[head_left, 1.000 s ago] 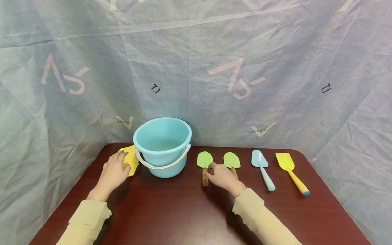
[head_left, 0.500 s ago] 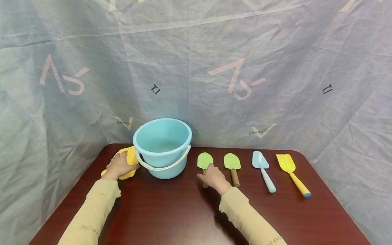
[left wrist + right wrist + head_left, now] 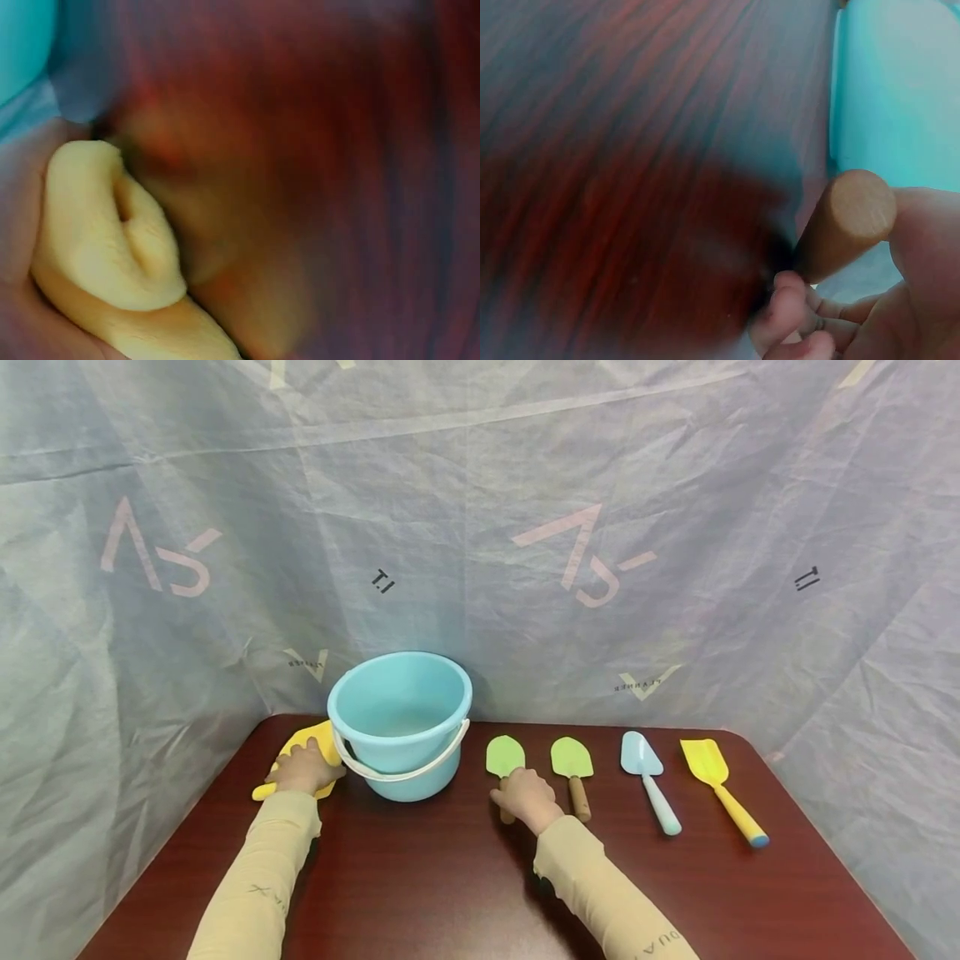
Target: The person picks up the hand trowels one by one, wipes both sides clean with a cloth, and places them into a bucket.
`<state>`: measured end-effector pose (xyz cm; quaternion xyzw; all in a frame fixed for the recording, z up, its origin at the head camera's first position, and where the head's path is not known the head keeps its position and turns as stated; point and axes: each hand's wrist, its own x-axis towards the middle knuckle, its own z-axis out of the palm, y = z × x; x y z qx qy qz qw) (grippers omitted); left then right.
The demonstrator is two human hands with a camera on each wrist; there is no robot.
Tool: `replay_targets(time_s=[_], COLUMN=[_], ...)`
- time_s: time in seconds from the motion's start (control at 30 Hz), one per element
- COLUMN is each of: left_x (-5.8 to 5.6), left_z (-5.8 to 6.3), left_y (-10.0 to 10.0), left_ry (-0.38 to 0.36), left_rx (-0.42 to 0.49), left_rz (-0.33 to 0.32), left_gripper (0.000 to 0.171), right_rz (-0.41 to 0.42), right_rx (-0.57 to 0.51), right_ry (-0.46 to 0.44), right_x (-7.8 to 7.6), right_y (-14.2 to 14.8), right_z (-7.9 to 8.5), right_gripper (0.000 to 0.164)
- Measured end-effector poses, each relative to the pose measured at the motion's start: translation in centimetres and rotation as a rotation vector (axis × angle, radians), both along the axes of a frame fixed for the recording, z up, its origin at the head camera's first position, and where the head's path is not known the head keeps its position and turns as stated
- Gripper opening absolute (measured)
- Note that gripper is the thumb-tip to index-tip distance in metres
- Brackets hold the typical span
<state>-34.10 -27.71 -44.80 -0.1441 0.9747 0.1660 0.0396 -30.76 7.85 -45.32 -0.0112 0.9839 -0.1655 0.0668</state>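
At the table's left my left hand (image 3: 303,768) lies over a yellow plastic scoop (image 3: 330,743), its stubby handle (image 3: 264,792) poking out beside the wrist. In the left wrist view the yellow handle end (image 3: 112,225), with a hollow in it, sits against the hand. My right hand (image 3: 528,797) grips the wooden handle (image 3: 855,214) of a trowel, with its green blade (image 3: 506,755) showing beyond the knuckles. Curled fingers (image 3: 784,307) show beneath that handle in the right wrist view. Between the hands stands a light blue bucket (image 3: 405,772), its white handle hanging down in front.
Right of my right hand lie a second green trowel (image 3: 572,758), a pale blue trowel (image 3: 642,755) and a yellow shovel (image 3: 705,762), in a row on the dark red table (image 3: 420,877). A grey sheet (image 3: 465,527) hangs behind and at both sides.
My left hand has moved forward and right over the yellow scoop, and its handle now shows. My right hand has shifted left and closed round the trowel's handle, uncovering the second green trowel.
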Motion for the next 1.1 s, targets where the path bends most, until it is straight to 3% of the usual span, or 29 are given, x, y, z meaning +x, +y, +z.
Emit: replay_targets(time_s=[0.23,0.5,0.7,0.93,1.1], left_x=[-0.5,-0.6,-0.3,-0.3,0.0], left_z=[-0.6,-0.4,0.1,0.6,0.7], left_y=[-0.5,-0.8,-1.6,-2.5,-3.0], left_ry=[0.052,0.097,0.182,0.213,0.227], left_rx=[-0.068,-0.116,-0.124,-0.151,-0.151], left_rz=[-0.041,-0.087,-0.119,-0.207,-0.232], left_gripper=[0.074,0.061,0.061,0.060,0.058], right_rz=[-0.040,-0.070,-0.084,-0.089,-0.076], right_rx=[-0.005,-0.032,-0.026,-0.021,-0.029], right_ry=[0.002,-0.011,0.025,-0.004,0.005], right_x=[-0.2,-0.4,-0.7,-0.9,-0.9], right_y=[0.1,0.7,1.6,2.3,2.8], right_z=[-0.2,-0.4,-0.2,-0.1,-0.4], right_gripper=[0.037,0.028,0.045,0.048,0.053])
